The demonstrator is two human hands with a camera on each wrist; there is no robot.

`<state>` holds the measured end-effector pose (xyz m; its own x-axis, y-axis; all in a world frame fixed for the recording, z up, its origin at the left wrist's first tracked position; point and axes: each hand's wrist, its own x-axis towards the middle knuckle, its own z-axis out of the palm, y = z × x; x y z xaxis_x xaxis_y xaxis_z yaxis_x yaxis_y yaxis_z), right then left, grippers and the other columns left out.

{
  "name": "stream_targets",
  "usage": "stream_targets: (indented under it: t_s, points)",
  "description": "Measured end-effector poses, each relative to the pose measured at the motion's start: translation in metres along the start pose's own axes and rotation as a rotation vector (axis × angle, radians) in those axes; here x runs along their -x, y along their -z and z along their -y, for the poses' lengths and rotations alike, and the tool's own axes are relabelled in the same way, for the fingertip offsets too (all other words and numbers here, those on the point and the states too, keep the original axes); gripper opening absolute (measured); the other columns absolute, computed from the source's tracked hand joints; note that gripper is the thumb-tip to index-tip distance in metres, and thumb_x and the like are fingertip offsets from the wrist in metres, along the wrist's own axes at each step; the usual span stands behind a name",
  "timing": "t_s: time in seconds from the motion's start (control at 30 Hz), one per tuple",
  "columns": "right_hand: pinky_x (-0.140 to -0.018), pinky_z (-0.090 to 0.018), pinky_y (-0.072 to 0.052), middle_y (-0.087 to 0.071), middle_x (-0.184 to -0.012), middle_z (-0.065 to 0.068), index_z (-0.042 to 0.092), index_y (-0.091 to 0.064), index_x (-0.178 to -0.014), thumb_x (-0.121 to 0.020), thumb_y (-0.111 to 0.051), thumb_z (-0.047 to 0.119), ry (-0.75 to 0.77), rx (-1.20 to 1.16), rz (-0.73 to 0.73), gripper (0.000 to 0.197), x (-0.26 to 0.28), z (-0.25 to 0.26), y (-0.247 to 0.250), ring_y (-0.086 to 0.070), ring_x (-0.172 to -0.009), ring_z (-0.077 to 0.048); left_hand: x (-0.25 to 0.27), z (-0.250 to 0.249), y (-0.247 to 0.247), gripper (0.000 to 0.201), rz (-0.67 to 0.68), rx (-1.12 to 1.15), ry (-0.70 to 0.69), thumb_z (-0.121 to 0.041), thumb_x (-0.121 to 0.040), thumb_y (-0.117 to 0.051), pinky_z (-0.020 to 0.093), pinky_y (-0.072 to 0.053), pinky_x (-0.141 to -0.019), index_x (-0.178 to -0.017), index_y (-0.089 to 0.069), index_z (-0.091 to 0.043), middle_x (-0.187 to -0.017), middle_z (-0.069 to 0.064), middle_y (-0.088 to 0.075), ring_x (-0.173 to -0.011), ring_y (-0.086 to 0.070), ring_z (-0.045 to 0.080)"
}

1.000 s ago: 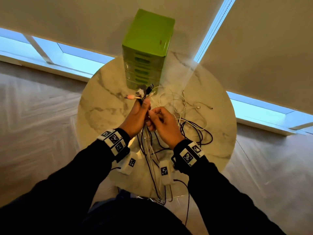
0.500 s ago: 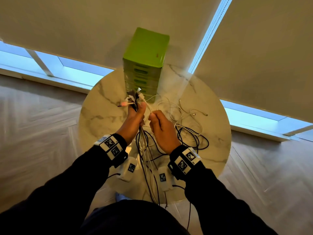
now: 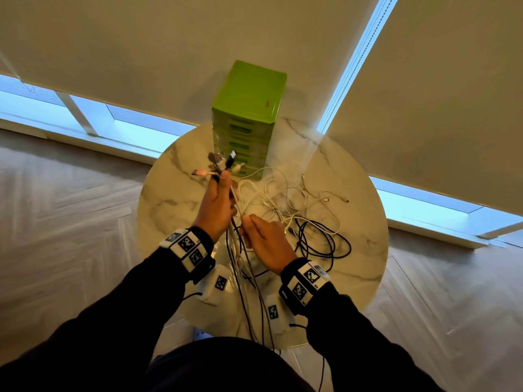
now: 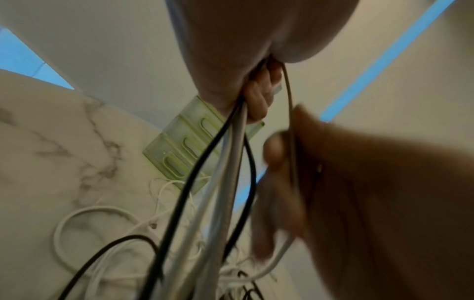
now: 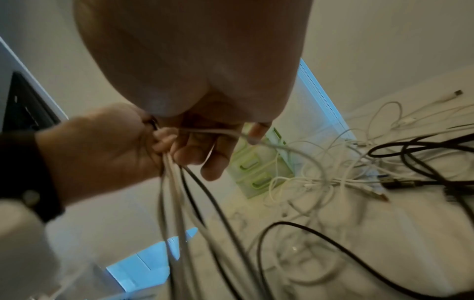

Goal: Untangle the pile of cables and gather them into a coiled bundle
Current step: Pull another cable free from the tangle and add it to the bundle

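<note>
My left hand (image 3: 223, 184) is raised above the table and grips a bunch of black and white cables (image 3: 240, 250) just below their plugs (image 3: 219, 164), which fan out above the fist. The strands hang down toward me over the table's near edge. My right hand (image 3: 246, 222), lower and nearer to me, pinches one thin white cable (image 3: 237, 202) that runs up to the left fist. In the right wrist view this white cable (image 5: 225, 132) crosses my right fingers (image 5: 205, 156). A loose tangle of cables (image 3: 300, 219) lies on the table to the right.
A round marble table (image 3: 175, 199) carries a tall green drawer unit (image 3: 249, 114) at its far edge, right behind the plugs. Wood floor surrounds the table, and window blinds hang behind it. Wrist camera cords dangle below both sleeves.
The hands were together and have drawn apart. My left hand lifted the plug ends up and away, while my right hand slid back toward me along the white cable.
</note>
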<state>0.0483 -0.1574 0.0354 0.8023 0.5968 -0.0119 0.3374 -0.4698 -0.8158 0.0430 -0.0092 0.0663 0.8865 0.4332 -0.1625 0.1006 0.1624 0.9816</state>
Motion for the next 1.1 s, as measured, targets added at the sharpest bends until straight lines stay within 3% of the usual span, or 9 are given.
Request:
stream_targets:
  t_s: [0.17,0.3,0.47,0.57,0.63,0.8,0.9,1.0,1.1]
  points:
    - [-0.097,-0.053,-0.045,-0.060,-0.067,0.016,0.033,-0.057,-0.079,-0.102,-0.030,0.057,-0.119,-0.055,0.171,0.043,0.015,-0.051,-0.007,-0.056,-0.068,-0.003,-0.020,-0.033,0.018,0.034,-0.094,0.232,-0.074,-0.040,-0.110,-0.030,0.035,-0.055,-0.058,-0.109,-0.050,-0.012,-0.072,-0.003,-0.047,-0.060,-0.051,0.012]
    - [-0.106,-0.053,-0.036,-0.060,-0.069,0.029,0.040,-0.048,-0.075,-0.105,-0.032,0.048,-0.159,0.253,0.333,0.035,0.008,-0.080,0.007,-0.053,-0.072,0.008,-0.029,-0.069,0.035,0.033,-0.055,0.337,-0.066,-0.045,-0.109,-0.030,0.023,-0.021,-0.045,-0.086,-0.039,-0.024,-0.064,-0.009,-0.036,-0.047,-0.026,0.006]
    - [-0.102,-0.046,-0.032,-0.069,-0.094,0.001,0.026,-0.058,-0.098,-0.107,-0.024,0.050,-0.322,0.475,0.164,0.041,-0.031,-0.084,0.039,-0.063,-0.104,-0.028,-0.025,-0.086,0.044,0.028,-0.046,0.185,-0.174,-0.036,-0.110,-0.032,0.023,-0.018,-0.048,-0.087,-0.040,-0.022,-0.061,-0.010,-0.027,-0.050,-0.021,0.006]
    - [-0.083,-0.044,-0.047,-0.070,-0.089,-0.010,0.019,-0.059,-0.093,-0.107,-0.034,0.043,-0.230,0.307,-0.147,0.037,-0.058,-0.052,0.055,-0.066,-0.088,-0.035,-0.015,-0.069,0.040,0.022,-0.018,0.047,-0.190,-0.027,-0.107,-0.046,0.023,-0.023,-0.046,-0.086,-0.042,-0.021,-0.061,-0.007,-0.023,-0.049,-0.020,0.009]
    - [-0.068,-0.040,-0.048,-0.066,-0.078,-0.008,0.018,-0.057,-0.088,-0.107,-0.038,0.037,-0.102,0.114,-0.241,0.033,-0.065,-0.019,0.057,-0.062,-0.071,-0.029,-0.010,-0.056,0.034,0.025,0.019,0.046,-0.133,-0.027,-0.107,-0.046,0.023,-0.021,-0.046,-0.083,-0.043,-0.021,-0.058,-0.008,-0.022,-0.048,-0.020,0.009]
    - [-0.062,-0.041,-0.048,-0.063,-0.078,-0.003,0.017,-0.057,-0.099,-0.107,-0.037,0.037,0.199,0.122,-0.074,0.029,-0.059,0.038,0.032,-0.058,-0.067,-0.019,-0.002,-0.039,0.015,0.041,0.163,0.004,0.030,-0.044,-0.109,-0.031,0.024,-0.021,-0.049,-0.080,-0.053,-0.025,-0.061,-0.007,-0.029,-0.050,-0.025,0.007]
    - [-0.065,-0.035,-0.048,-0.068,-0.089,0.000,0.023,-0.055,-0.122,-0.107,-0.035,0.040,0.229,0.097,-0.017,0.031,-0.055,0.036,0.019,-0.063,-0.076,-0.019,-0.003,-0.040,0.011,0.042,0.172,-0.012,0.068,-0.043,-0.108,-0.034,0.020,-0.040,-0.053,-0.108,-0.061,-0.011,-0.060,-0.012,-0.050,-0.053,-0.048,0.003]
    - [-0.067,-0.032,-0.046,-0.059,-0.075,0.014,0.025,-0.056,-0.099,-0.108,-0.035,0.038,0.170,-0.020,0.060,0.026,-0.048,0.036,0.019,-0.057,-0.067,-0.007,-0.006,-0.036,0.014,0.027,0.169,-0.040,0.009,-0.038,-0.109,-0.037,0.026,-0.050,-0.064,-0.113,-0.057,-0.019,-0.084,0.003,-0.055,-0.070,-0.057,0.009]
    - [-0.070,-0.036,-0.049,-0.058,-0.063,0.002,0.017,-0.059,-0.081,-0.107,-0.032,0.046,0.044,-0.102,0.175,0.048,-0.041,0.022,0.017,-0.056,-0.059,-0.012,-0.009,-0.041,0.017,0.030,0.088,-0.011,-0.026,-0.036,-0.110,-0.033,0.022,-0.045,-0.055,-0.122,-0.051,-0.016,-0.082,0.001,-0.055,-0.070,-0.055,0.012]
